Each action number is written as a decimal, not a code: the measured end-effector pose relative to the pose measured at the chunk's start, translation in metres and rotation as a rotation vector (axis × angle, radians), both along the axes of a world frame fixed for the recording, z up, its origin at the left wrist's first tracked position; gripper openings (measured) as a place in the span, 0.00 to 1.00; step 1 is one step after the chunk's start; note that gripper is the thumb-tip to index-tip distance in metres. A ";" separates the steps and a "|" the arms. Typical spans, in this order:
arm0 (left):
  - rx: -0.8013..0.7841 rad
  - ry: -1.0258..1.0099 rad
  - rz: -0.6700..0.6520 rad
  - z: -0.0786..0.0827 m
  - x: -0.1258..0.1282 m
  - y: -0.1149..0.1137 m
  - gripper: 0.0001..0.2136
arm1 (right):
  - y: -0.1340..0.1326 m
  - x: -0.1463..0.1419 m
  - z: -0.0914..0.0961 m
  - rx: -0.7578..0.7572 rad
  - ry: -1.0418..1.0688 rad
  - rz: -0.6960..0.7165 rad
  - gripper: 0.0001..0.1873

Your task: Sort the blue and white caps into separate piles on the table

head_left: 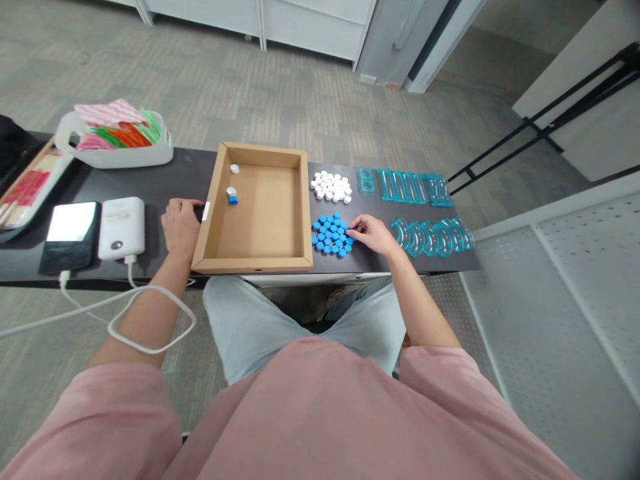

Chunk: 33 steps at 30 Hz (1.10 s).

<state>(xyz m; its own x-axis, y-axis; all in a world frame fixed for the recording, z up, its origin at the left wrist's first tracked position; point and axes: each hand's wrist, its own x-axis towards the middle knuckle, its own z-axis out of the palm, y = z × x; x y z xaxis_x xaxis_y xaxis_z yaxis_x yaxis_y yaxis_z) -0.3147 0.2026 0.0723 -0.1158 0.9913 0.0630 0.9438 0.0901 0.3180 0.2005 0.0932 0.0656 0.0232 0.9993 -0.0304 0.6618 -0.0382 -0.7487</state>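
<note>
My right hand (371,233) reaches in at the right edge of a cluster of small blue hexagonal pieces (330,235). Its thumb and fingertips pinch together at one of these pieces, which they partly cover. My left hand (180,227) rests on the dark table beside the left wall of a shallow cardboard box (253,263), fingers curled and nothing visible in them. Inside the box, near its left side, lie a white piece (235,169), a second white piece (231,191) and a blue piece (233,200) touching it.
White hexagonal pieces (331,187) lie behind the blue ones. Clear teal straight parts (405,186) and curved parts (433,237) are rowed at right. Left are a white power bank (121,230), a phone (70,237), a basket (125,157) and a looped white cable (150,350).
</note>
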 end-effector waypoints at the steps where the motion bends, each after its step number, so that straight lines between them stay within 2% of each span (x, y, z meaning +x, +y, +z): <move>1: -0.006 0.003 0.000 0.001 0.000 0.000 0.22 | -0.002 -0.001 0.000 0.003 0.005 0.007 0.13; 5: -0.020 0.013 0.002 0.004 0.001 0.000 0.23 | -0.005 -0.002 -0.003 0.024 0.033 0.005 0.13; 13: 0.004 0.014 -0.001 0.002 0.001 0.000 0.22 | 0.001 0.004 -0.017 0.109 0.059 -0.214 0.15; 19: -0.016 0.033 -0.008 0.005 0.001 -0.002 0.22 | -0.006 0.004 -0.025 0.123 0.180 -0.283 0.28; 26: -0.010 0.002 0.008 0.009 0.005 -0.004 0.21 | -0.014 -0.002 -0.031 0.142 0.240 -0.261 0.32; 33: -0.049 0.000 0.007 0.011 0.004 -0.004 0.23 | -0.022 -0.007 -0.025 0.111 0.201 -0.132 0.26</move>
<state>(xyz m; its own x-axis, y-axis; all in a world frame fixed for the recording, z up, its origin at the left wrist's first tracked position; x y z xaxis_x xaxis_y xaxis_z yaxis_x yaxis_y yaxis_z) -0.3108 0.1988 0.0831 -0.1225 0.9924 0.0140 0.9432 0.1120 0.3129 0.1936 0.0717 0.0410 0.1579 0.9855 0.0620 0.4942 -0.0245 -0.8690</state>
